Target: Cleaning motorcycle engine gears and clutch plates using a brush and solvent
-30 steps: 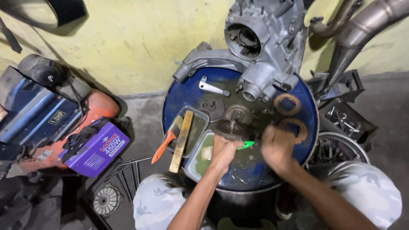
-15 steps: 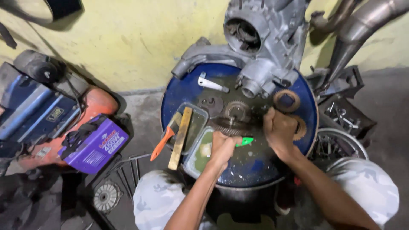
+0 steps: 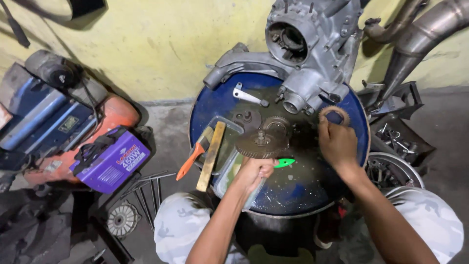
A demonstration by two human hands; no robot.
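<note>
My left hand [image 3: 254, 172] grips a green-handled tool [image 3: 285, 163] under a large rusty toothed gear [image 3: 261, 142] that sits on the oily blue drum top [image 3: 215, 105]. My right hand [image 3: 337, 142] rests on the drum's right side, fingers touching a brown ring gear [image 3: 334, 115]. A grey engine casing [image 3: 310, 49] stands at the back of the drum. A second small gear [image 3: 276, 124] lies just behind the large one.
A silver lever [image 3: 249, 97], an orange-handled brush [image 3: 194, 154] and a wooden stick [image 3: 211, 156] lie over a clear tray on the drum's left. A purple box [image 3: 112, 159] and red-blue machine [image 3: 58, 117] sit left; exhaust pipes [image 3: 420, 34] and metal parts [image 3: 395, 168] right.
My right hand moved up from the lower ring to the ring gear near the engine casing. My left hand stayed by the large gear with the green-handled tool.
</note>
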